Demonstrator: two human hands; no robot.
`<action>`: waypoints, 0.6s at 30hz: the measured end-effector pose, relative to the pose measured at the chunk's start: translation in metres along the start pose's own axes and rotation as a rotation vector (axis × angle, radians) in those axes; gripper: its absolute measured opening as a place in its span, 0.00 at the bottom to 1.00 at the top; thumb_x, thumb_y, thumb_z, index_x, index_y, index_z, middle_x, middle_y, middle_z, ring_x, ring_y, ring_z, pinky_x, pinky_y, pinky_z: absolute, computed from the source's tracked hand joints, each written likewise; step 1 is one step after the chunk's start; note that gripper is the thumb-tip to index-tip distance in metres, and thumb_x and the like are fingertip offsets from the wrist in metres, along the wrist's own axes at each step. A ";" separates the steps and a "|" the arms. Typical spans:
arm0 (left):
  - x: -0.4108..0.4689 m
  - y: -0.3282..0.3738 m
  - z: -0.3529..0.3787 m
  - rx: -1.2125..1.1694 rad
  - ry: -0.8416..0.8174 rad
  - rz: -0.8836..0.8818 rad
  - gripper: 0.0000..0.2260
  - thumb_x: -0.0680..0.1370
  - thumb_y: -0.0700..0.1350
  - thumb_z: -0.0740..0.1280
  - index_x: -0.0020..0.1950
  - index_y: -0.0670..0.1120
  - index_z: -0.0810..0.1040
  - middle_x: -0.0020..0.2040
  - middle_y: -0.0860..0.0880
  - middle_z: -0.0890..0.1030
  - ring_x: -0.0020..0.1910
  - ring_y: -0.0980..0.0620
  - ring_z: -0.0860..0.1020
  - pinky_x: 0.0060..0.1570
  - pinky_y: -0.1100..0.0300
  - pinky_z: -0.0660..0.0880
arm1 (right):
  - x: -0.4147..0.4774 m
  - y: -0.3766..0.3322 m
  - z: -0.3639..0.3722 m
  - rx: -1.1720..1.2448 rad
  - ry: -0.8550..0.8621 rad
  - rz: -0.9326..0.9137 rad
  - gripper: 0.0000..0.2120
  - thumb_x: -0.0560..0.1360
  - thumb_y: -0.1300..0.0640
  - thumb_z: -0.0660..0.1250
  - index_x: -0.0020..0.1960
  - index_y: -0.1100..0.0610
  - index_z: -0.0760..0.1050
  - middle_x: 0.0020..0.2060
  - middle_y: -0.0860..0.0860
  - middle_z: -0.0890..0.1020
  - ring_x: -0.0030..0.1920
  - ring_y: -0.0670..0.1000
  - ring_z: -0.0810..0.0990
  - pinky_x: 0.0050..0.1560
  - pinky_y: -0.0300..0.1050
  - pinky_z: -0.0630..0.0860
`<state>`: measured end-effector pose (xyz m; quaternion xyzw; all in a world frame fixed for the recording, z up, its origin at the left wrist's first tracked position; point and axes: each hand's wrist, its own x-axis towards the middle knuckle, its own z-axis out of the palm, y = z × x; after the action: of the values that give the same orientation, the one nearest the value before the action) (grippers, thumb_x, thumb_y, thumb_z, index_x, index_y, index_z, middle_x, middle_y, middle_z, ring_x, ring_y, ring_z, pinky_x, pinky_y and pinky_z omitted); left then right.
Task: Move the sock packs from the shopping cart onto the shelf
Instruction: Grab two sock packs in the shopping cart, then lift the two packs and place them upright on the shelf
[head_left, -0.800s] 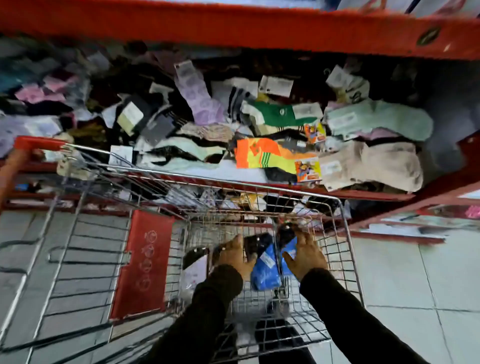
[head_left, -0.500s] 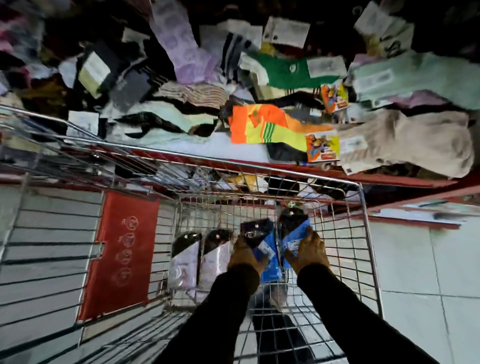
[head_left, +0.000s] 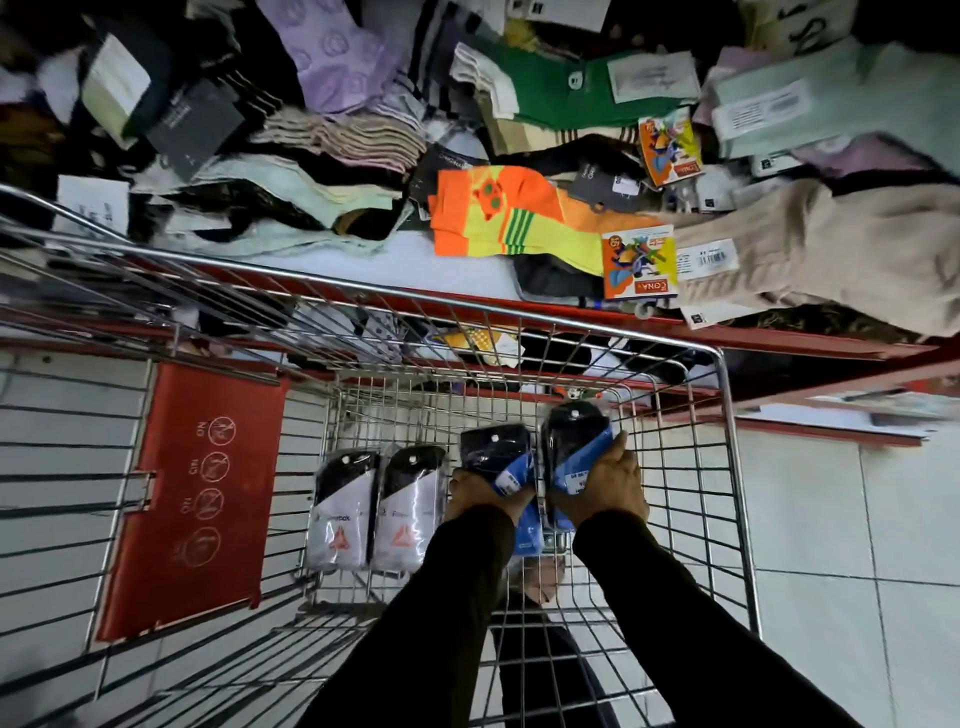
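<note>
Both hands are down inside the shopping cart (head_left: 727, 415), each clamped on its own blue-and-black sock pack. The left hand (head_left: 480, 493) grips the left blue pack (head_left: 501, 457) and the right hand (head_left: 605, 486) grips the right blue pack (head_left: 576, 441), side by side and touching. Left of those in the cart lie two white-and-black packs (head_left: 343, 509) and (head_left: 410, 501), flat on the wire floor, with an orange triangle logo and partly readable lettering, maybe "Reebok". The red child-seat flap (head_left: 197, 499) at the cart's left shows "NO" icons. Beyond the cart's front rim the shelf (head_left: 332, 260) is heaped with loose socks, including an orange-yellow pair (head_left: 498, 213) with a cartoon label (head_left: 639, 262) whose writing is too small to read
</note>
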<state>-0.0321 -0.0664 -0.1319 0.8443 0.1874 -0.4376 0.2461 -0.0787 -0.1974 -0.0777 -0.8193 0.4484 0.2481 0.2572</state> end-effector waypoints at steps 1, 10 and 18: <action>-0.007 0.002 -0.006 0.018 0.015 0.020 0.43 0.60 0.66 0.76 0.65 0.42 0.70 0.59 0.44 0.82 0.56 0.43 0.82 0.56 0.53 0.79 | -0.003 0.000 -0.004 0.010 -0.008 0.008 0.60 0.64 0.44 0.79 0.77 0.66 0.44 0.73 0.62 0.63 0.73 0.62 0.64 0.70 0.54 0.67; -0.081 0.017 -0.093 0.032 0.120 0.223 0.42 0.64 0.63 0.78 0.69 0.44 0.65 0.61 0.46 0.80 0.56 0.42 0.81 0.53 0.53 0.80 | -0.073 -0.019 -0.050 0.167 0.082 -0.057 0.58 0.57 0.45 0.83 0.73 0.66 0.52 0.69 0.63 0.67 0.69 0.63 0.69 0.69 0.52 0.70; -0.175 0.026 -0.200 -0.040 0.350 0.527 0.45 0.65 0.60 0.79 0.74 0.43 0.64 0.63 0.42 0.80 0.59 0.41 0.80 0.55 0.51 0.79 | -0.156 -0.055 -0.114 0.311 0.299 -0.244 0.64 0.62 0.43 0.80 0.76 0.72 0.42 0.77 0.67 0.53 0.78 0.62 0.51 0.77 0.46 0.49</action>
<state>0.0153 0.0106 0.1193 0.9213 0.0102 -0.2031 0.3315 -0.0849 -0.1501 0.1176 -0.8456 0.4119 0.0194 0.3391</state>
